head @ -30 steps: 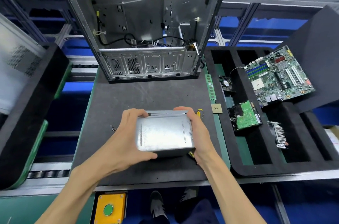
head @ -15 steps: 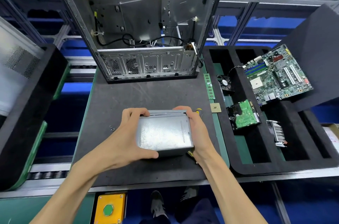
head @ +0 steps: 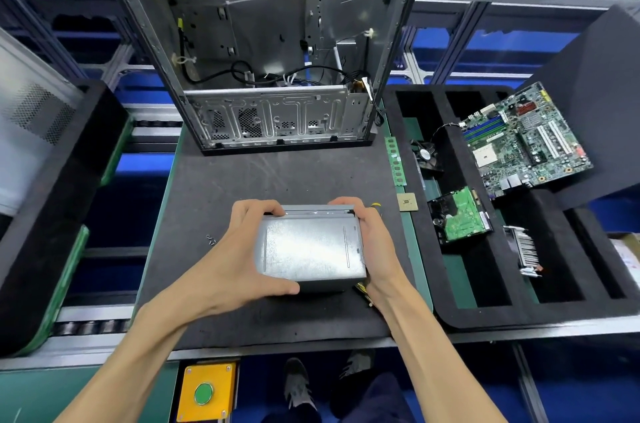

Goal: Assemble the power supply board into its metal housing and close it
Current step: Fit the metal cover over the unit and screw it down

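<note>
A grey metal power supply housing [head: 310, 247] sits on the dark mat [head: 277, 180], its flat lid facing up. My left hand [head: 235, 249] grips its left side, fingers curled over the far top edge and thumb along the near bottom edge. My right hand [head: 375, 242] grips the right side the same way. Yellow wires [head: 362, 291] poke out under the housing's right near corner. The board inside is hidden.
An open computer chassis [head: 277, 76] stands at the back of the mat. A black foam tray [head: 485, 284] on the right holds a motherboard [head: 526, 142], hard drive [head: 459, 214], fan [head: 426, 154] and heatsink [head: 524, 249]. A RAM stick [head: 396, 161] and CPU [head: 406, 202] lie nearby. Small screws [head: 210, 239] lie left.
Both hands keep their hold on the housing, which stays nearly in place on the mat; the view has shifted slightly.
</note>
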Tool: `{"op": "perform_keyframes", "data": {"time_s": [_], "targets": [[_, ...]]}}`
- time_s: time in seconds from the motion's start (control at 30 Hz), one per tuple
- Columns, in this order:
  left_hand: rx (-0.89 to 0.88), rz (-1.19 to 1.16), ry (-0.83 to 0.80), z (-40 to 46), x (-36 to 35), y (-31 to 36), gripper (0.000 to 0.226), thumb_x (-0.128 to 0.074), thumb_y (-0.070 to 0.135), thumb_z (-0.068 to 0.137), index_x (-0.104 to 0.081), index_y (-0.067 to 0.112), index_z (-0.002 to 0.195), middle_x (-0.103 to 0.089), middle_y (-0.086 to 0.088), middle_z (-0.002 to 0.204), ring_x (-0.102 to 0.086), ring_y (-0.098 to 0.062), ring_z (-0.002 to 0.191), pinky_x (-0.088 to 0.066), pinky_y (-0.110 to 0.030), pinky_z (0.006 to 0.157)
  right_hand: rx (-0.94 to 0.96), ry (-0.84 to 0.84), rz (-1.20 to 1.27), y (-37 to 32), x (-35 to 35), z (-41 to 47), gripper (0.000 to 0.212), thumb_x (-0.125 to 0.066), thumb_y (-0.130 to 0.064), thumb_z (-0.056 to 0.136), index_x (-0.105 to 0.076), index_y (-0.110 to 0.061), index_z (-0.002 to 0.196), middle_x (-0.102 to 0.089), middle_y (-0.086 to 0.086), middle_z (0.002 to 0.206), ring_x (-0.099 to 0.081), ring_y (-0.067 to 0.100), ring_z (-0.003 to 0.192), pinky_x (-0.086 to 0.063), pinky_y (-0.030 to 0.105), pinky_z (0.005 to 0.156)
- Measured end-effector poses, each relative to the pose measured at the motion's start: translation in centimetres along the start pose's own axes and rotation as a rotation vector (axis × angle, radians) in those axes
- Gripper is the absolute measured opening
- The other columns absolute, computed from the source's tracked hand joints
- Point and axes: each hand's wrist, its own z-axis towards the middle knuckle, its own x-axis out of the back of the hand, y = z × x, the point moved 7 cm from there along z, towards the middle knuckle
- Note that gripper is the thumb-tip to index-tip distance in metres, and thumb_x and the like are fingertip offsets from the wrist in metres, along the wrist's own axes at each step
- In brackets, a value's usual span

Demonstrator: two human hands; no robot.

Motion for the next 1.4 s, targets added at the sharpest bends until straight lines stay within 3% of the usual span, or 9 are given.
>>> {"op": "perform_keyframes", "data": {"time_s": [0.23, 0.4, 0.57, 0.77, 0.87, 1.0, 1.1, 1.27, 1.4], "targets": [[0.006, 0.017, 0.01, 0.3, 0.3, 0.0, 0.089, -0.085, 0.052, 0.047, -0.034, 0.048, 0.12, -0.027, 0.02, 0.129, -0.031, 0.017, 0.118, -0.031, 0.003, 0.083, -0.004, 0.009, -0.018, 0.2, 0.0, 0.1, 0.038, -0.043, -0.047, 0.087, -0.071, -0.025, 0.098, -0.072, 0.006, 0.106, -0.066, 0.02, 0.094, -0.048, 0.038, 0.079], [-0.014, 0.064, 0.054, 0.3, 0.5, 0.2, 0.091, -0.085, 0.061, 0.045, -0.034, 0.054, 0.12, -0.03, 0.026, 0.129, -0.037, 0.01, 0.118, -0.04, -0.017, 0.085, -0.013, 0.005, -0.023, 0.2, 0.2, 0.3, 0.039, -0.042, -0.049, 0.088, -0.073, -0.027, 0.096, -0.074, 0.001, 0.102, -0.068, 0.015, 0.091, -0.05, 0.036, 0.078], [-0.025, -0.014, 0.1, 0.0, 0.9, -0.7, 0.132, -0.098, 0.046, 0.045, -0.014, 0.062, 0.146, -0.036, 0.04, 0.123, -0.047, 0.011, 0.117, -0.041, -0.018, 0.091, 0.002, -0.007, -0.034, 0.2, 0.3, 0.3, 0.041, -0.04, -0.049, 0.089, -0.072, -0.026, 0.1, -0.073, 0.007, 0.11, -0.068, 0.018, 0.098, -0.05, 0.037, 0.082], [-0.091, 0.161, 0.086, -0.3, 1.0, 0.3, 0.093, -0.083, 0.066, 0.052, -0.042, 0.053, 0.135, -0.037, 0.026, 0.132, -0.044, 0.006, 0.121, -0.044, -0.025, 0.095, 0.008, -0.006, -0.054, 0.3, 0.3, 0.4, 0.04, -0.041, -0.05, 0.09, -0.073, -0.028, 0.099, -0.075, 0.0, 0.106, -0.069, 0.015, 0.096, -0.051, 0.035, 0.081], [-0.07, 0.301, 0.055, -0.7, 0.9, 0.9, 0.091, -0.075, 0.072, 0.056, -0.042, 0.049, 0.138, -0.031, 0.021, 0.14, -0.045, -0.007, 0.126, -0.045, -0.036, 0.103, 0.017, 0.005, -0.044, 0.3, 0.3, 0.5, 0.04, -0.043, -0.05, 0.089, -0.074, -0.026, 0.1, -0.074, 0.003, 0.108, -0.069, 0.017, 0.097, -0.051, 0.036, 0.082], [-0.228, 0.641, 0.138, -1.0, 0.8, 3.5, 0.093, -0.081, 0.065, 0.061, -0.055, 0.02, 0.138, -0.044, -0.004, 0.14, -0.042, -0.026, 0.131, -0.028, -0.047, 0.117, 0.031, 0.022, -0.011, 0.5, 0.3, 0.4, 0.037, -0.046, -0.047, 0.09, -0.074, -0.024, 0.1, -0.073, 0.005, 0.109, -0.067, 0.019, 0.098, -0.051, 0.037, 0.083], [-0.239, 0.719, 0.142, -0.6, 0.0, 4.5, 0.094, -0.083, 0.064, 0.057, -0.057, 0.009, 0.129, -0.052, -0.004, 0.126, -0.048, -0.027, 0.121, -0.023, -0.036, 0.113, 0.028, 0.027, 0.0, 0.6, 0.3, 0.4, 0.036, -0.046, -0.047, 0.09, -0.075, -0.026, 0.098, -0.073, 0.002, 0.103, -0.067, 0.018, 0.094, -0.05, 0.037, 0.081], [-0.23, 0.763, 0.112, 0.6, -0.4, 5.3, 0.091, -0.071, 0.074, 0.052, -0.056, 0.012, 0.118, -0.047, 0.001, 0.111, -0.046, -0.023, 0.102, -0.028, -0.03, 0.094, 0.019, 0.027, 0.013, 0.5, 0.2, 0.5, 0.037, -0.044, -0.046, 0.089, -0.076, -0.028, 0.093, -0.075, 0.0, 0.099, -0.068, 0.017, 0.092, -0.051, 0.036, 0.08], [-0.269, 0.73, 0.035, 1.2, -1.5, 6.0, 0.098, -0.063, 0.078, 0.057, -0.051, 0.017, 0.133, -0.043, 0.003, 0.12, -0.039, -0.019, 0.11, -0.025, -0.028, 0.097, 0.018, 0.039, 0.039, 0.7, 0.3, 0.6, 0.035, -0.048, -0.045, 0.087, -0.076, -0.024, 0.095, -0.074, 0.004, 0.1, -0.066, 0.023, 0.095, -0.049, 0.039, 0.084]]}}
